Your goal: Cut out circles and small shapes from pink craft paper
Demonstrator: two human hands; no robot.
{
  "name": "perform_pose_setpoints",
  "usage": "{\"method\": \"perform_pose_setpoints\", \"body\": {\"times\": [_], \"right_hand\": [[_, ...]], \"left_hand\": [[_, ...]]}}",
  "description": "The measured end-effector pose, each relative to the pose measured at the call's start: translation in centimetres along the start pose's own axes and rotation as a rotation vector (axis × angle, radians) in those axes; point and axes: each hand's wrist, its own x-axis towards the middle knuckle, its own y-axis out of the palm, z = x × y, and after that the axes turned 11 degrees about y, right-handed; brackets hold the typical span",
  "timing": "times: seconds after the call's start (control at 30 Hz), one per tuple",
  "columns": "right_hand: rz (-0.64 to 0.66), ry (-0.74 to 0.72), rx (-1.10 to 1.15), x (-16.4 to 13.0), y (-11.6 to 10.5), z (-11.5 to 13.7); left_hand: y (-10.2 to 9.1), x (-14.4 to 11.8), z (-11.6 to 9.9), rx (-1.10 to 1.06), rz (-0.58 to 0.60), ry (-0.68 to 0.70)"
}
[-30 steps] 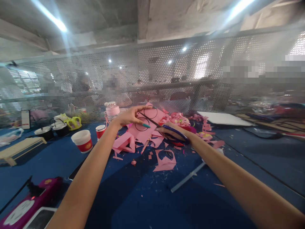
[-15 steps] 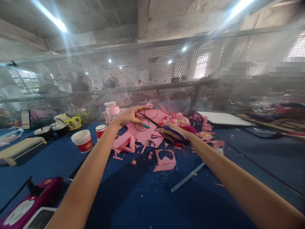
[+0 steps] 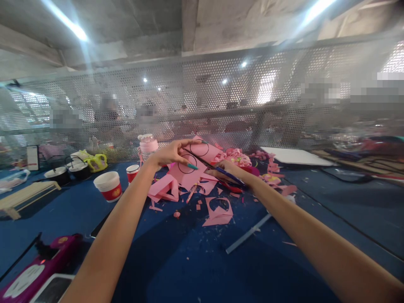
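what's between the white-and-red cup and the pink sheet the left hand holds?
In the head view, between the big cup and the pink sheet stands a smaller red-and-white cup, with the left hand and forearm crossing in front.

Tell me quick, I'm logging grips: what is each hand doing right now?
Left hand: closed, pinching the pink paper sheet with drawn circles.
Right hand: closed on the scissors, blades at the sheet.
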Motion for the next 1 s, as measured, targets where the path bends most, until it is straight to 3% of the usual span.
{"method": "perform_pose_setpoints", "body": {"times": [0.37,0.6,0.77,0.9,1.0], "right_hand": [[-0.036,-0.011,-0.057,0.8,0.1,-0.4],[-0.092,0.191,-0.439,0.3,-1.9,0.9],[-0.196,0.178,-0.61,-0.3,-3.5,1.1],[-0.226,0.288,-0.504,-1.5,-3.2,1.0],[-0.255,0.353,-0.119,-2.7,-1.3,0.7]], "left_hand": [[-0.2,-0.1,0.0,-0.026,0.029,-0.04],[-0.5,-0.4,1.8,0.044,-0.132,-0.133],[-0.3,-0.5,2.9,0.061,-0.185,-0.165],[-0.3,-0.6,3.0,-0.059,-0.281,-0.188],[-0.5,-0.5,2.8,-0.068,-0.384,-0.19]]}}
